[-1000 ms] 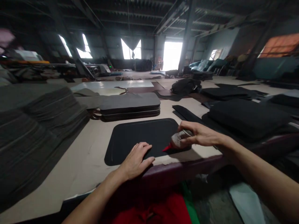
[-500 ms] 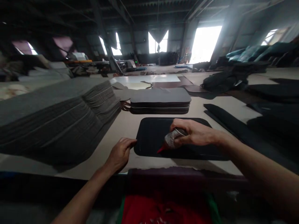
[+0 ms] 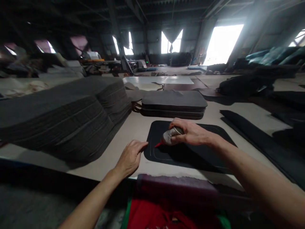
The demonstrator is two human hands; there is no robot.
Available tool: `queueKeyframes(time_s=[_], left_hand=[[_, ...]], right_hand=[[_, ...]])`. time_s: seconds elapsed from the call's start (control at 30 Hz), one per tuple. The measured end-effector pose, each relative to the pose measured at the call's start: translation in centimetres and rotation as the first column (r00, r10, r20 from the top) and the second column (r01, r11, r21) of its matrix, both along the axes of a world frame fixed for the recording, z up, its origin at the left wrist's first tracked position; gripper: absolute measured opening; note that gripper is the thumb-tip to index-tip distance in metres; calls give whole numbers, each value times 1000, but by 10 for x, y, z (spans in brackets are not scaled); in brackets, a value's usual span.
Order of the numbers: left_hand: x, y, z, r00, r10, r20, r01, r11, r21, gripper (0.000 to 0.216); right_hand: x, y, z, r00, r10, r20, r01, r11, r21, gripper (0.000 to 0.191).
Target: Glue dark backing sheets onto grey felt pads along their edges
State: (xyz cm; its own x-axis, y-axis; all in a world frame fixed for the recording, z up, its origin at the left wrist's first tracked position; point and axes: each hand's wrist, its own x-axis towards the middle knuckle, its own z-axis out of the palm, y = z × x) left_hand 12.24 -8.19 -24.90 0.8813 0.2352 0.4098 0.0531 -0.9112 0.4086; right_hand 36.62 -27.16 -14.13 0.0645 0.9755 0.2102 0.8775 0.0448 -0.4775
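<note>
A black rounded panel [image 3: 207,152] lies flat on the table in front of me. My right hand [image 3: 190,132] is closed round a grey squeeze bottle [image 3: 169,136] whose red nozzle touches the panel close to its left edge. A thin line runs along the panel's border. My left hand [image 3: 131,156] rests on the table at the panel's left edge, fingers curled down against it.
A stack of grey panels [image 3: 173,103] sits just behind the black one. Tall piles of grey sheets [image 3: 59,117] fill the left side of the table. Black pieces [image 3: 257,133] lie to the right. The table's front edge [image 3: 171,184] is near my body.
My right hand has moved the bottle's nozzle leftward along the panel, from its near right part to its left edge. My left hand has slid off the panel to its left edge.
</note>
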Motion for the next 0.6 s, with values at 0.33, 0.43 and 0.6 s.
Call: queueKeyframes(time_s=[0.33,0.43,0.6], left_hand=[[1,-4,0,1000,21,5,-21,999,-26,51],[0,-3,-2,1000,22,19,-21,1000,-22,50],[-1,-3,-2,999,23,30,-23,1000,-9,47]], right_hand=[[32,44,-18,966,-211,146,195,974,116,28],[38,59,-21,938,-299,175,274,949,153,23],[42,67,-27,897,-417,147,381,898,220,21]])
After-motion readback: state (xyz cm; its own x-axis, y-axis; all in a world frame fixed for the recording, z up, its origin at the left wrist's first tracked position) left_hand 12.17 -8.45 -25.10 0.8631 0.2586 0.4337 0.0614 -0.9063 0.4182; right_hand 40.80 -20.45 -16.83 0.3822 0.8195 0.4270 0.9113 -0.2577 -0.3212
